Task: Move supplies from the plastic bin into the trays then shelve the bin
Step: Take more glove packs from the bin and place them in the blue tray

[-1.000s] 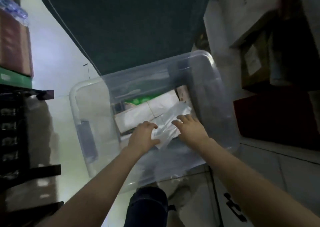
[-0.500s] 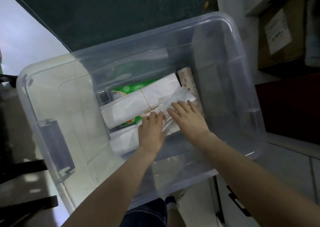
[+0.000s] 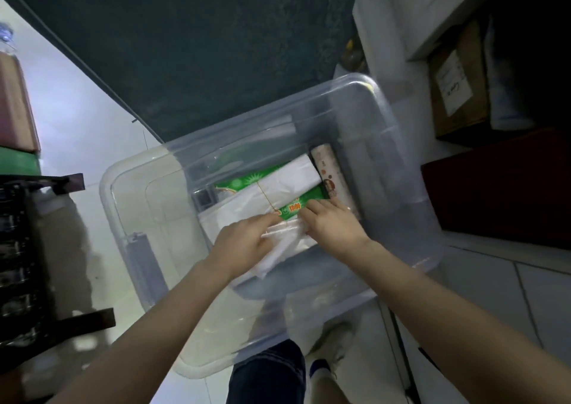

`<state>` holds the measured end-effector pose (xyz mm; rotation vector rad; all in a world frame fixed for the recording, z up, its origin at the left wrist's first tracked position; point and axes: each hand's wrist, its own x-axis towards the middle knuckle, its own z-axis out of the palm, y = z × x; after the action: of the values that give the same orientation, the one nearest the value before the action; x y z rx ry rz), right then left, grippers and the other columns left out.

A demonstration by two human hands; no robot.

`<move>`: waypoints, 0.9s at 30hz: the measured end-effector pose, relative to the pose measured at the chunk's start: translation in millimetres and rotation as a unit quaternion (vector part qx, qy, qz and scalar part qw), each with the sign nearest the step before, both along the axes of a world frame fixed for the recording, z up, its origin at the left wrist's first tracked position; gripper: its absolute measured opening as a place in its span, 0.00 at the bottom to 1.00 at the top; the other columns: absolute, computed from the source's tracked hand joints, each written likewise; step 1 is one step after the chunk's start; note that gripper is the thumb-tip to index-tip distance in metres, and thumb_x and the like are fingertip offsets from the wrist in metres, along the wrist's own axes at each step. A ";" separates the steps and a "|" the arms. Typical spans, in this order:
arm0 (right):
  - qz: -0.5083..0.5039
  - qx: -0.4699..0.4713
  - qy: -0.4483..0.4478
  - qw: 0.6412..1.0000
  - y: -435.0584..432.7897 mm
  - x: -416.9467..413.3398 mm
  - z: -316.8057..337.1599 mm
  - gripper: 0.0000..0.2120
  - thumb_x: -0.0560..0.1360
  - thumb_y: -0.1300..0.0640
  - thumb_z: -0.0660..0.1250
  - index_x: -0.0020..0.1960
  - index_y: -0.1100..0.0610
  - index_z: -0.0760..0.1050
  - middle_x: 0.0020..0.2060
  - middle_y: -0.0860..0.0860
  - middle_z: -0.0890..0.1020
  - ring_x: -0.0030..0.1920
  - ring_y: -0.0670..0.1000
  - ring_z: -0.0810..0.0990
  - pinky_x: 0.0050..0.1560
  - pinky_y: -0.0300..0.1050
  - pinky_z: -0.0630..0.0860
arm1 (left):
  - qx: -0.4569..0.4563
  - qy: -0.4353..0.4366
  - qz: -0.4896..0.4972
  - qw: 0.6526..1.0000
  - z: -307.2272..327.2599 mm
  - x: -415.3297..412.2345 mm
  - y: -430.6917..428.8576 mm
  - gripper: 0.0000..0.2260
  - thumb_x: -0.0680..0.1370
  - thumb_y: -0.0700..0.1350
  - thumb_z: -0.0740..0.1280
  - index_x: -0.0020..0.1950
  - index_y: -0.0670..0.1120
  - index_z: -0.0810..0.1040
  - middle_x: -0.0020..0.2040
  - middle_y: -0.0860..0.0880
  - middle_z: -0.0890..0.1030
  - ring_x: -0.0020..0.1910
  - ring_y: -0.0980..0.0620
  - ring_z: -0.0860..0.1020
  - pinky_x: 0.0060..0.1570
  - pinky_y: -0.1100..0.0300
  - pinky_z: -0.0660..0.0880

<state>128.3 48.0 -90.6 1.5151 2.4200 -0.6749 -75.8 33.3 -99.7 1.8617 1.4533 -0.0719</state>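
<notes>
**Both hands on the plastic-bag bundle inside the bin**

The left hand curls over the near end of a white plastic-bag bundle, fingers closed on it; the right hand presses flat on the same bundle's far side, fingers extended rather than clenched, tips touching a green packet. The bundle is soft, light and slippery film, likely to sag and slide, so I judge it is best gathered at both ends or scooped from beneath, not pinched at one corner. Beside it lie a second white bundle tied with a thin band and a patterned roll, all in the right half of the clear plastic bin, which stands on the tiled floor. Compared with half a second ago, the bin sits lower and smaller in view, the hands have spread apart, and the green packet's label is now uncovered.
</notes>
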 end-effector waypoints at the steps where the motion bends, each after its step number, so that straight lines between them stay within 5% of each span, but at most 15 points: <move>1: -0.016 0.005 0.005 1.000 -0.4 2.2 12.5 0.10 0.66 0.62 0.70 0.48 0.60 0.77 0.44 0.59 0.80 0.46 0.61 0.79 0.47 0.53 0.74 | 0.005 -0.006 -0.011 1.000 13.6 -1.2 5.7 0.19 0.72 0.47 0.64 0.61 0.59 0.73 0.58 0.57 0.80 0.54 0.49 0.79 0.47 0.55 0.75; 3: -0.051 0.031 0.013 0.998 -1.0 10.8 40.9 0.09 0.67 0.62 0.70 0.47 0.60 0.77 0.43 0.59 0.80 0.44 0.61 0.80 0.40 0.52 0.73 | 0.025 -0.026 -0.037 0.999 44.3 0.6 16.0 0.18 0.72 0.53 0.63 0.62 0.58 0.73 0.60 0.57 0.79 0.57 0.50 0.78 0.50 0.55 0.75; 7: -0.099 0.059 0.008 0.993 -10.5 36.5 105.0 0.11 0.74 0.57 0.64 0.55 0.56 0.73 0.53 0.56 0.77 0.53 0.59 0.76 0.47 0.53 0.71 | 0.086 -0.019 -0.113 0.990 117.9 21.6 27.2 0.26 0.68 0.67 0.64 0.65 0.61 0.70 0.61 0.58 0.77 0.58 0.53 0.75 0.52 0.55 0.75; 13: -0.154 0.187 -0.007 0.970 -51.6 80.8 226.2 0.07 0.73 0.55 0.63 0.49 0.56 0.73 0.46 0.55 0.77 0.49 0.59 0.77 0.40 0.51 0.68 | 0.281 -0.027 -0.194 0.939 232.9 68.7 20.4 0.16 0.73 0.52 0.68 0.61 0.56 0.76 0.52 0.53 0.80 0.51 0.47 0.79 0.36 0.55 0.74; 16: -0.172 0.264 -0.027 0.949 -80.8 108.3 290.7 0.08 0.72 0.55 0.65 0.50 0.56 0.73 0.45 0.54 0.77 0.47 0.59 0.77 0.37 0.49 0.64 | 0.340 -0.066 -0.217 0.913 296.8 97.5 12.9 0.17 0.72 0.49 0.70 0.60 0.57 0.77 0.51 0.56 0.80 0.50 0.51 0.79 0.36 0.56 0.76; 20: -0.234 0.325 -0.022 0.916 -127.7 160.5 369.5 0.14 0.73 0.53 0.64 0.57 0.55 0.73 0.50 0.54 0.78 0.50 0.59 0.76 0.43 0.51 0.71 | 0.393 -0.107 -0.271 0.872 374.4 159.0 -3.2 0.20 0.70 0.44 0.71 0.61 0.56 0.77 0.51 0.54 0.80 0.50 0.51 0.79 0.38 0.53 0.79; 27: -0.362 0.398 -0.097 0.837 -261.7 279.1 447.7 0.09 0.71 0.56 0.68 0.50 0.57 0.75 0.42 0.55 0.78 0.41 0.61 0.76 0.33 0.47 0.60 | 0.424 -0.181 -0.373 0.805 444.7 322.8 -75.7 0.20 0.71 0.41 0.71 0.62 0.54 0.77 0.51 0.53 0.80 0.48 0.49 0.78 0.40 0.56 0.75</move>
<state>407.4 -213.7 357.1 2.6955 1.9824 0.5012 247.0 -42.5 345.0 2.8716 0.3848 0.6227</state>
